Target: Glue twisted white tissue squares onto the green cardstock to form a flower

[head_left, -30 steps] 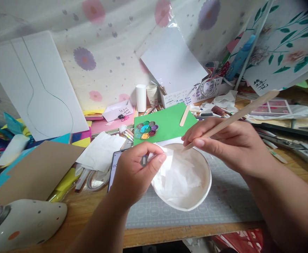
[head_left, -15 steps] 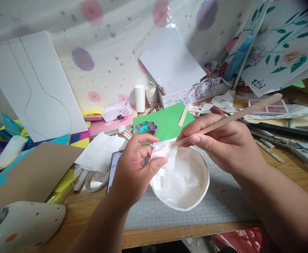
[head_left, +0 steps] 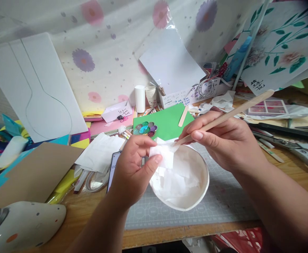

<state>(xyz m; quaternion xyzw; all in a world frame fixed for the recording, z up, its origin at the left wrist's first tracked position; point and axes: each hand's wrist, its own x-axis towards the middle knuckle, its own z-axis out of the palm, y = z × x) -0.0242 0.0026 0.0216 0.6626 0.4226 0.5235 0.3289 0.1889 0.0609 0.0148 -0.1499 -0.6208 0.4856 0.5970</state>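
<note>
Between the thumb and fingers of my left hand [head_left: 136, 167] is a small piece of white paper [head_left: 166, 156], held over the far left rim of a white bowl [head_left: 203, 195]. My right hand [head_left: 219, 137] grips a wooden craft stick [head_left: 238, 110] slantwise. The stick's lower end touches or nearly touches the right edge of the paper. Overlapping white paper pieces [head_left: 180, 182] line the inside of the bowl. A grey cutting mat [head_left: 148, 211] lies under the bowl.
Behind the bowl lies a green sheet [head_left: 167, 119] with a paint palette [head_left: 145, 128] and another craft stick [head_left: 183, 116]. A phone [head_left: 113, 167] and white papers [head_left: 101, 151] are at left. Scissors [head_left: 307, 151] lie at right. A spotted bottle [head_left: 35, 223] is near left.
The paper piece in my left hand now shows flatter and more spread. The stick's upper end has shifted slightly left and up; the bowl has stayed in place.
</note>
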